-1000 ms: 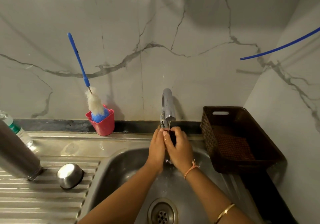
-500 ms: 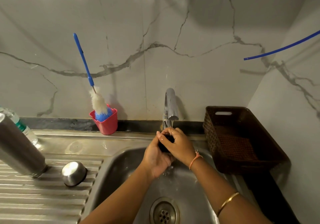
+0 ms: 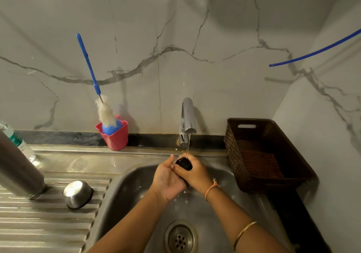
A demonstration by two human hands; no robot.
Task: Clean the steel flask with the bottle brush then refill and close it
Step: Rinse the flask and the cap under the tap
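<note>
Over the sink [image 3: 125, 190], our right hand [image 3: 195, 172] fingers wrap a small black cap [image 3: 184, 163] under the tap [image 3: 187, 116] water; our left hand [image 3: 166, 178] lies open against it, fingers loosely spread.

No text, brand or number can be read anywhere. The plastic bottle [image 3: 17, 141] at the left edge carries a green label, too blurred to read.

Relative to the tap [image 3: 187, 116]: my hands [image 3: 166, 178] below it over the sink [image 3: 127, 190]; brush cup [image 3: 114, 135] left; basket [image 3: 263, 155] right; flask [image 3: 18, 172] and cap [image 3: 78, 194] on the drainboard [image 3: 39, 223] far left.
</note>
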